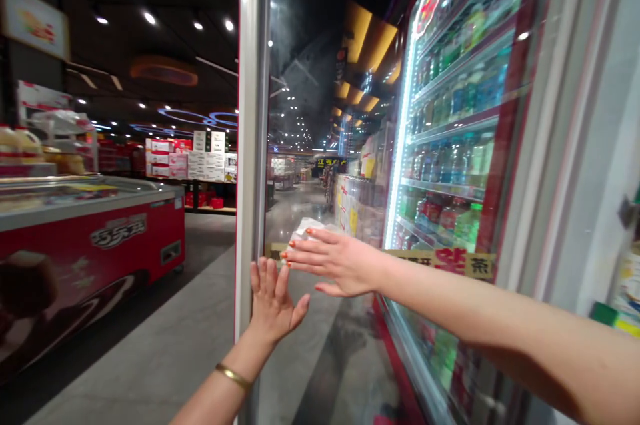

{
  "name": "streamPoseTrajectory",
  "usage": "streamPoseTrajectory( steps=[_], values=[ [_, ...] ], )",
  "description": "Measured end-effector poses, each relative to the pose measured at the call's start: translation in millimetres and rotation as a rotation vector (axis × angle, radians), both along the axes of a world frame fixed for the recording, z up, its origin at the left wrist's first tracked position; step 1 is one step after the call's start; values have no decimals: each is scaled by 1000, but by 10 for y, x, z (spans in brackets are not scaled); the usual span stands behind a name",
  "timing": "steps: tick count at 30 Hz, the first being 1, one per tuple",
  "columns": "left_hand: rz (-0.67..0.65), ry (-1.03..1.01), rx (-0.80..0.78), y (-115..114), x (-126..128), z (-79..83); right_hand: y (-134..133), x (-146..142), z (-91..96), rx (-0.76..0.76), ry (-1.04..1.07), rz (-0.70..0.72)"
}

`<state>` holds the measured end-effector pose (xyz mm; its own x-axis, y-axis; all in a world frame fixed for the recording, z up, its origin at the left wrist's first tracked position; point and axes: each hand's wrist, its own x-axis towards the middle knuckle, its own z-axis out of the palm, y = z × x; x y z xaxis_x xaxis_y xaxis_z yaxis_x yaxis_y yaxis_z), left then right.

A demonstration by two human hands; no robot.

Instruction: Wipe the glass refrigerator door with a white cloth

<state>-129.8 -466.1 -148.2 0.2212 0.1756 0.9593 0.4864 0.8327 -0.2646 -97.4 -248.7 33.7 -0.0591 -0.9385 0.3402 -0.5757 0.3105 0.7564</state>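
A glass fridge door (300,78) stands open in front of me, with its pale frame edge (249,145) on the left. My left hand (273,302) lies flat on the glass beside that frame, fingers up and together; a gold bangle (233,376) sits on its wrist. My right hand (335,258) reaches in from the right with fingers stretched flat and orange nails. It presses a white cloth (306,228) against the glass, just above my left hand.
A lit drinks cooler (450,145) with bottle shelves fills the right side. A red chest freezer (90,238) stands to the left across a grey floor aisle (165,345). Stacked cartons (190,158) sit far back.
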Motion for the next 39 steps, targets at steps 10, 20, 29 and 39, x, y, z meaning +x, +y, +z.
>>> streamPoseTrajectory(
  steps=[10, 20, 29, 39],
  values=[
    [-41, -13, 37, -111, -106, -161, -378, -47, 200, -343, 68, -101],
    [-107, -22, 68, -113, -27, -38, -413, -3, -287, -699, 137, -278],
    [-11, -185, -175, -97, 77, 130, 762, 261, -1540, -948, 107, -375],
    [32, -633, -193, -84, 184, 247, 771, 532, -2760, -1092, -360, -624]
  ],
)
